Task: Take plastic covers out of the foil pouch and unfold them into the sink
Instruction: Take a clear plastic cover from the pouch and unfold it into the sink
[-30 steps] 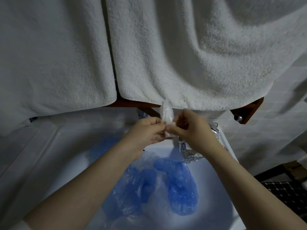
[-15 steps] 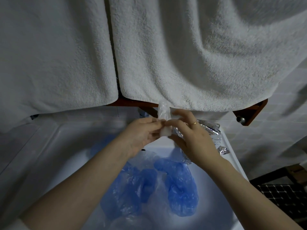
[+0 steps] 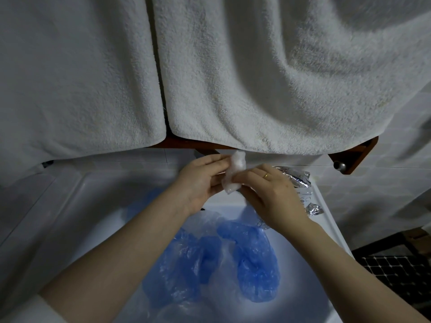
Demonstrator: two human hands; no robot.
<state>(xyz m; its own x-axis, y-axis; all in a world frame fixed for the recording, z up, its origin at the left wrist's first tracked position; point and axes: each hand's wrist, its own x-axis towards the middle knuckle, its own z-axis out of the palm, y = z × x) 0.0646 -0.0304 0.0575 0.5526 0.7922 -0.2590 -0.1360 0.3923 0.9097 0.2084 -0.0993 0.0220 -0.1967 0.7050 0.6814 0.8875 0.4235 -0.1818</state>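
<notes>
A white sink (image 3: 77, 206) fills the lower view, its left rim running from nine o'clock toward seven. Blue covers (image 3: 254, 266) already lie spread in the basin at six o'clock, with clear film among them. Above the basin, just past centre, the left hand (image 3: 200, 183) pinches a small folded clear cover (image 3: 234, 173) between thumb and fingers. The right hand (image 3: 272, 197), wearing a ring, pinches the same packet from the other side, fingertips meeting it. The foil pouch (image 3: 296, 179) rests on the sink's rim at three o'clock, behind the right hand. Two white towels (image 3: 256, 78) hang from a wooden rail across twelve o'clock.

The step is likely best done by finding a loose edge and drawing the hands gently apart. The towel hems sit close overhead; open room lies downward, over the basin.
</notes>
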